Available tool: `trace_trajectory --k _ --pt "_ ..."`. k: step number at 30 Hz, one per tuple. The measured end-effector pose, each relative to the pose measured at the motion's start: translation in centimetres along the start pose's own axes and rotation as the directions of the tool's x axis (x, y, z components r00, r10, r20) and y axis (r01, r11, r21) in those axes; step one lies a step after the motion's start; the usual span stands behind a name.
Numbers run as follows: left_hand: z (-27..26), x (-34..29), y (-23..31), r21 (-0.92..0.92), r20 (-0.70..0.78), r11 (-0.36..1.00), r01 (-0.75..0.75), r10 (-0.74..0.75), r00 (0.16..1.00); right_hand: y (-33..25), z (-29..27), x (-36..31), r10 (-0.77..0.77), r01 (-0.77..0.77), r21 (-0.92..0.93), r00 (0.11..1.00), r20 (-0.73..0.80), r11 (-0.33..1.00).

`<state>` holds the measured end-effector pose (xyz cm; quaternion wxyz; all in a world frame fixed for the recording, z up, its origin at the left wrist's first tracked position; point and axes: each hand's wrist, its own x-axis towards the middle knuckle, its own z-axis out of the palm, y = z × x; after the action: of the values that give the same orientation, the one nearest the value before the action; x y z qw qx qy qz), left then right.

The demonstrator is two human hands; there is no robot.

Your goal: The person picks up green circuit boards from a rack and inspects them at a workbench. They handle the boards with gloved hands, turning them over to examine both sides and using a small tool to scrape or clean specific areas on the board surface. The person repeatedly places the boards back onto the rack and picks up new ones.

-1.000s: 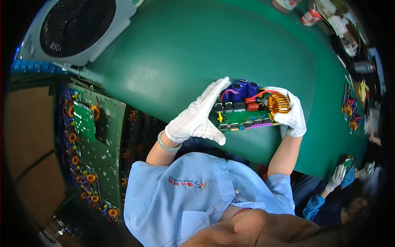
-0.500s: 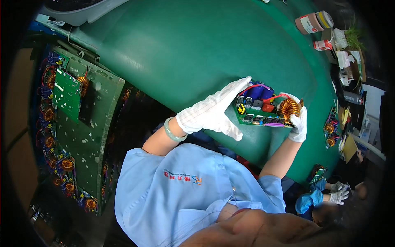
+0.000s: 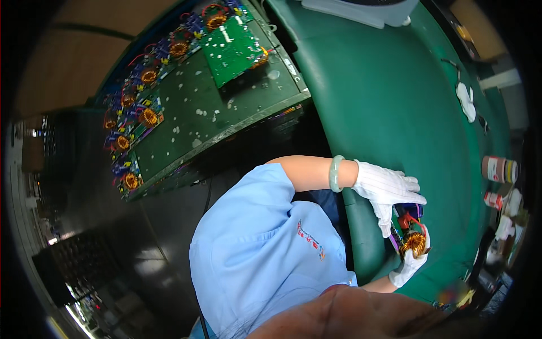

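Right hand (image 3: 410, 268) holding circuit board (image 3: 405, 221) at the copper coil (image 3: 414, 244) end, over green table (image 3: 361, 113). Left hand (image 3: 387, 189) at the other end, thumb and fingers spread apart, can't tell if it's gripping. 1 green board (image 3: 231, 51), flat face up, on dark green bench (image 3: 192, 96) at left, coil-bearing boards (image 3: 148, 117) lined along its edge

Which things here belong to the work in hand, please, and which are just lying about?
Work in hand:
circuit board with copper coil, in the right gloved hand
probably the boards at upper left

Apparently lying about:
pinkish jar
red-and-white carton
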<state>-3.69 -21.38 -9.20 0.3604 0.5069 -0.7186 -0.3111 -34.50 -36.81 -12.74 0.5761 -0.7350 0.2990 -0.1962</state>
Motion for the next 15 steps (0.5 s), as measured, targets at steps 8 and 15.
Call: trace_trajectory --k 8,15 --pt "-0.8 -0.1 -0.9 -0.073 -0.092 0.988 -0.135 0.129 0.987 3.0 -0.1 -1.2 0.089 -0.063 0.154 0.981 -0.170 0.986" --pt "-1.6 2.4 -1.1 -0.042 -0.009 0.997 -0.058 0.058 0.998 -6.1 4.7 0.7 0.132 -0.114 0.121 0.979 -0.156 0.986"
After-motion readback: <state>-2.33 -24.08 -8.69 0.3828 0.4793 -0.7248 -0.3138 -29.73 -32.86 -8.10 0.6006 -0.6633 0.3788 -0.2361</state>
